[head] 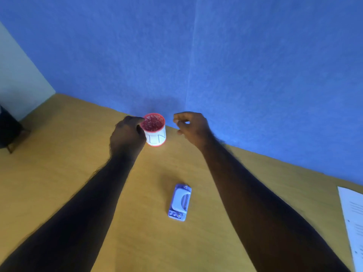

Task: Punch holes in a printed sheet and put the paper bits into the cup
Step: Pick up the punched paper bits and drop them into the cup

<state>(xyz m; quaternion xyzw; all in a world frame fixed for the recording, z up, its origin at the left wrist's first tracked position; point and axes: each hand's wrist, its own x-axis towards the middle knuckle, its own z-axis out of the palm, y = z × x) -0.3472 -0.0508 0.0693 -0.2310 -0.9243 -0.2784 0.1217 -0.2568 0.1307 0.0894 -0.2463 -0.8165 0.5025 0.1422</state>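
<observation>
A red cup [157,137] with a white paper label stands near the far edge of the wooden table [59,173], close to the blue wall. Small pale paper bits lie inside it. My left hand [126,135] grips the cup's left side, thumb at the rim. My right hand [191,125] hovers just right of the cup, fingertips pinched loosely together; whether it holds a paper bit I cannot tell. A grey hole punch [179,202] lies on the table nearer to me, between my forearms. The printed sheet [353,218] lies at the right edge.
A blue wall [216,55] rises straight behind the table's far edge. A dark object [8,130] stands at the far left beyond the table corner.
</observation>
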